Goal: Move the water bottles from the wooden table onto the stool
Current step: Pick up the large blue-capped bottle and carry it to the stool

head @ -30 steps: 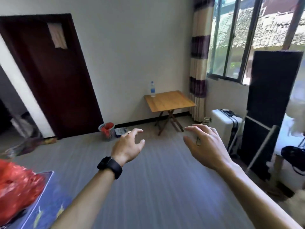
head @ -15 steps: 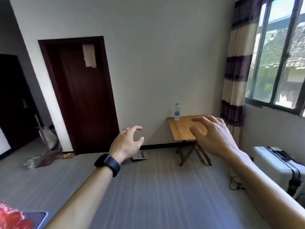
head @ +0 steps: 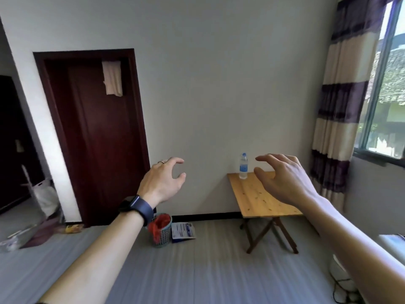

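One clear water bottle with a blue label stands upright at the back left corner of the small wooden folding table against the far wall. My right hand is held out in the air in front of the table, fingers loosely spread, holding nothing, still well short of the bottle. My left hand, with a dark watch on the wrist and a ring on one finger, is raised to the left, fingers relaxed and empty. No stool is in view.
A dark red door is on the left wall. A mesh bin with red contents and a paper packet lie on the floor by the wall. A striped curtain and window are right; a white case sits at the lower right.
The view has swung and come closer to the table; bottle and table appear larger and nearer. Both hands stay raised and empty. The bin has come into sight by the wall.
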`<state>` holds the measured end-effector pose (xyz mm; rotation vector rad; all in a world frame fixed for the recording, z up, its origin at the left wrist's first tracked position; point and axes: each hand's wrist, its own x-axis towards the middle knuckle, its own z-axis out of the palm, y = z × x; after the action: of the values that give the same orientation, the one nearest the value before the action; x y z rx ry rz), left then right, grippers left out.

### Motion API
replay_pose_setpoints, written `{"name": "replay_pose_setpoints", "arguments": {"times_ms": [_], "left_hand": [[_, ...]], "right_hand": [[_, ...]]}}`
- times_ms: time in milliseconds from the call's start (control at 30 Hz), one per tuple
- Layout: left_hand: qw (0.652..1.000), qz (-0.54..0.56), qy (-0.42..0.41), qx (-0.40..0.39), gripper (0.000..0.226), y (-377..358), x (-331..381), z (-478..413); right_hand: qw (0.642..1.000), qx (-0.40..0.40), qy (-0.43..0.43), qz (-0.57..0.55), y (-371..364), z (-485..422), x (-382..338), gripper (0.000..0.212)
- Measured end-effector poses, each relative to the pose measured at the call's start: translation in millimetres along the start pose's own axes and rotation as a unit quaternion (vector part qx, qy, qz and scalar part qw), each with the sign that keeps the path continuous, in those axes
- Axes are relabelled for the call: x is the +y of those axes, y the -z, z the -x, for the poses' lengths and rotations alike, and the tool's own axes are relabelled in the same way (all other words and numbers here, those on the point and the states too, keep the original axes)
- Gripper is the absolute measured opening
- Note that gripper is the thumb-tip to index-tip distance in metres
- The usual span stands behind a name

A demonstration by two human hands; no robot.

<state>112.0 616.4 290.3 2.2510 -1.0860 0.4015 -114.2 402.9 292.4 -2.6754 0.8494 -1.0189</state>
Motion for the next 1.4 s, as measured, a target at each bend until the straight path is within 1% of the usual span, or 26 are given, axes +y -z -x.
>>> {"name": "replay_pose_setpoints", "arguments": {"times_ms": [200, 433, 667, 800, 900, 1067, 1200, 1300, 1400], "left_hand": [[0.999, 0.019, -0.035, -0.021, 0.041, -54.6, -50.7, -129.5], [0.997, 0.028, -0.050, -0.047, 0.039, -126.9, -99.0, -259.9], [0.996, 0.044, -0.044, -0.059, 0.039, -222.3, -139.1, -390.1], [0.997, 0.049, -0.031, -0.059, 0.039, -269.3, -158.7, -469.8], [0.997, 0.053, -0.021, -0.055, 0.037, -306.6, -174.1, -525.3], [0.994, 0.073, -0.008, -0.081, 0.036, -384.6, -199.7, -598.4], [0.989, 0.103, 0.004, -0.110, 0.037, -461.4, -221.9, -655.0], [0.981, 0.139, 0.006, -0.138, 0.036, -523.0, -239.7, -700.5], [0.970, 0.170, 0.007, -0.174, 0.036, -582.0, -256.0, -748.2]], "right_hand": [[0.999, 0.015, -0.029, 0.019, -70.7, -104.6, 10.3, 0.043], [0.998, 0.015, -0.062, 0.015, -156.2, -213.4, 43.3, 0.046], [0.997, 0.026, -0.078, 0.005, -252.6, -335.0, 98.4, 0.044], [0.995, 0.001, -0.102, -0.020, -312.2, -410.4, 140.3, 0.047], [0.993, -0.016, -0.115, -0.019, -358.3, -462.0, 172.5, 0.049], [0.989, -0.057, -0.139, -0.015, -431.7, -533.1, 221.0, 0.051], [0.982, -0.083, -0.170, -0.020, -497.7, -580.7, 259.3, 0.052], [0.978, -0.090, -0.188, -0.011, -549.6, -616.0, 285.4, 0.052], [0.971, -0.095, -0.218, -0.021, -598.5, -649.3, 310.8, 0.048]]}}
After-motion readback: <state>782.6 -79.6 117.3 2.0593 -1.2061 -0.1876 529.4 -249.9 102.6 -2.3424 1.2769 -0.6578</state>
